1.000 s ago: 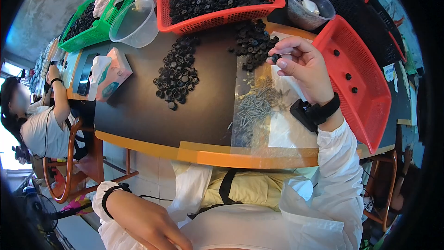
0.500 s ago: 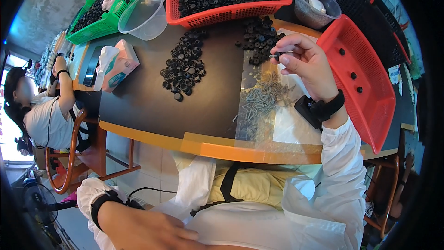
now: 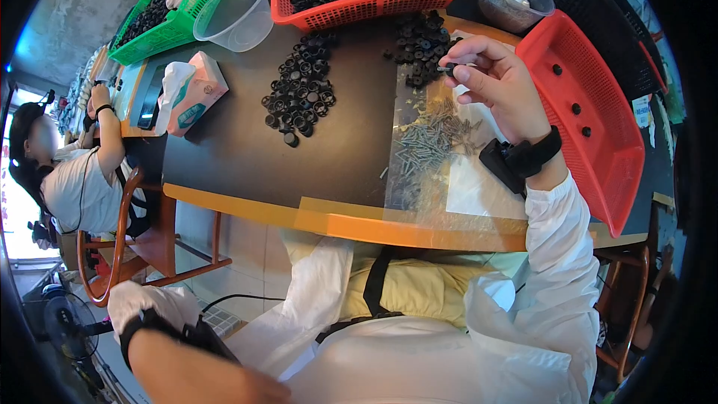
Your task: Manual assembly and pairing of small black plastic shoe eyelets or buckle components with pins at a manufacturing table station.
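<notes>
My right hand (image 3: pixel 502 88) is raised above the right side of the table, thumb and fingers pinched round a screw (image 3: pixel 444 69) with a small black round piece at its end. Below it lies a loose pile of metal screws (image 3: pixel 426 151). Just beyond is a heap of black washer-like discs (image 3: pixel 421 49). A spread of black round caps (image 3: pixel 299 93) lies mid-table. My left hand (image 3: pixel 224 381) is low at the bottom left, near my lap, away from the table. It is smeared by motion and its fingers cannot be made out.
A red basket (image 3: pixel 374 9) full of black parts stands at the back, beside a clear tub (image 3: pixel 235 26) and a green basket (image 3: pixel 161 34). At right, a red basket (image 3: pixel 598 172) holds a few black pieces. A tissue box (image 3: pixel 198 101) lies left. Another person (image 3: pixel 82 179) sits far left.
My left hand has moved down and to the left, toward the lower edge. My right hand keeps its pinch in nearly the same place. The whole view has shifted slightly.
</notes>
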A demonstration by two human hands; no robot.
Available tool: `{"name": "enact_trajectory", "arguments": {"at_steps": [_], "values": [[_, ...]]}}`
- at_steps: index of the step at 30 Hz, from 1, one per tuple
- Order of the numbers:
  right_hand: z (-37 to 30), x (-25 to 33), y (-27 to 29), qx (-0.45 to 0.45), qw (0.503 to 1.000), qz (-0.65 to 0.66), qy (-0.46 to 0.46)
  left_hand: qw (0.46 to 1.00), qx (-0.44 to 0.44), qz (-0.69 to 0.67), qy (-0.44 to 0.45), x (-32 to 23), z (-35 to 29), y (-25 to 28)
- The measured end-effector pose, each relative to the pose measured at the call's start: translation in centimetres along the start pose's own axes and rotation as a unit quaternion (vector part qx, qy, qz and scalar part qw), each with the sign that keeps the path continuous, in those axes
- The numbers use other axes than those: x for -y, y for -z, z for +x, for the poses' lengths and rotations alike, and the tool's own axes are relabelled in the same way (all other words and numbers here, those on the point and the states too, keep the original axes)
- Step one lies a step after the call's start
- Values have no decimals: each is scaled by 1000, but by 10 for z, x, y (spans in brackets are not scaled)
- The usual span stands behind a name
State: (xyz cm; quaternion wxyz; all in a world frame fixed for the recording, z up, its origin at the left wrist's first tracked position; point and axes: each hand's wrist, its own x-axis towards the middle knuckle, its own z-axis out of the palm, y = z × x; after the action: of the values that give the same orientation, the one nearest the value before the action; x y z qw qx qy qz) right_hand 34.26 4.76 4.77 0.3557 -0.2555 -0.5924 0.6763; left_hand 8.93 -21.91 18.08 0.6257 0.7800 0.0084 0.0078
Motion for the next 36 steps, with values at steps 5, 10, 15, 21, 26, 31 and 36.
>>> {"name": "enact_trajectory", "arguments": {"at_steps": [5,10,15,21,26,31,36], "values": [[3,-2,-5,18,1000,-25,-2,988,57,0,-141,-31,-13,-77],[0,-4,-2,11,1000,-13,-12,983,2,-15,-181,-49,-20,-105],[3,-5,-11,20,1000,-3,-14,974,-50,-22,-219,-52,-20,-110],[6,-10,2,3,1000,-15,-1,956,-108,-33,-272,-40,14,-71],[0,-1,-8,9,999,1,-31,950,-127,-13,-284,-28,42,-13],[3,-7,-7,20,999,9,-32,989,-53,-20,-134,0,51,22],[3,-3,-11,24,999,11,-39,862,-439,135,-215,56,123,-16]]}}
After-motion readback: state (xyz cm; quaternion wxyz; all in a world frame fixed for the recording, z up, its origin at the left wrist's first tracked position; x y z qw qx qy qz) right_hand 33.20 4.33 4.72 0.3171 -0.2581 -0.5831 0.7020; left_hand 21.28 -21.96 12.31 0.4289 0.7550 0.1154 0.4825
